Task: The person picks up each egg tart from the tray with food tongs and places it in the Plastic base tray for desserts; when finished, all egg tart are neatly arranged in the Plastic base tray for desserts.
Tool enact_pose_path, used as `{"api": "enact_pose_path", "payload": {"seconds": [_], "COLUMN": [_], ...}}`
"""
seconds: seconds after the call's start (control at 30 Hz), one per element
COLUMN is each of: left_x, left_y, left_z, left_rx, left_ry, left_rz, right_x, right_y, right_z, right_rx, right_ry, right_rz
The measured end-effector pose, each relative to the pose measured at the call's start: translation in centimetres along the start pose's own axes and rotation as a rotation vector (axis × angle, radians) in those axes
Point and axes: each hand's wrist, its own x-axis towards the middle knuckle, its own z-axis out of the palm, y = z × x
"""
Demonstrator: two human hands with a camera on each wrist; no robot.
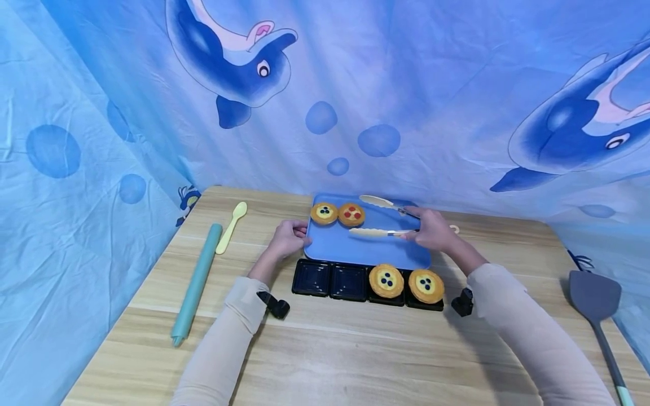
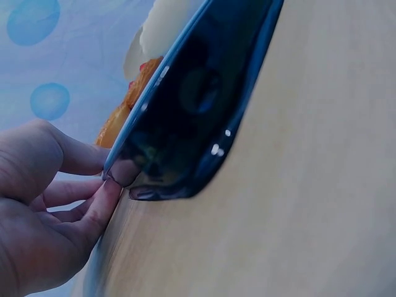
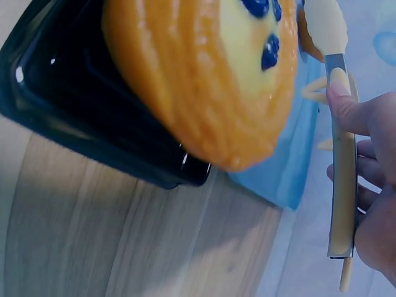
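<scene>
Tabletop (image 1: 330, 361): wood-grained, bearing all items listed.

Blue tray (image 1: 340, 245): lies toward the far edge of the table. Contents, at its far left corner: a berry tart (image 1: 324, 213) with dark blue toppings and, just beside it, a red-topped tart (image 1: 351, 215).

Black container row (image 1: 311, 278): four square compartments, set along the near edge of the tray. Counted from the left, the third holds a blue-dotted tart (image 1: 386, 281); the fourth holds a similar tart (image 1: 426, 286), overhanging its rim in the right wrist view.

Tongs (image 1: 373, 232): pale-tipped, arms spread wide above the tray, tips right of the red-topped tart and gripping nothing.

Right hand (image 1: 431, 228): fingers wrapped about the tongs' handles.

Left hand (image 1: 287, 240): thumb and fingers narrow, pinching the tray's left edge.
</scene>
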Motion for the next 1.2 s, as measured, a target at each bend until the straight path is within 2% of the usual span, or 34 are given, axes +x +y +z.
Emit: {"api": "enact_pose_path", "payload": {"seconds": [0.53,1.2], "left_x": [-0.1,0.0], "left_y": [0.2,0.2], "left_z": [0.1,-0.1], "left_rx": [-0.026,-0.010], "left_ry": [-0.001,-0.001], "left_rz": [-0.008,-0.012], "right_x": [1.2,1.4], "right_y": [-1.5,-1.4], "right_z": [0.7,1.6], "right_rx": [-0.052,-0.030], "right_ry": [-0.010,0.030], "right_rz": [0.049,0.065]}}
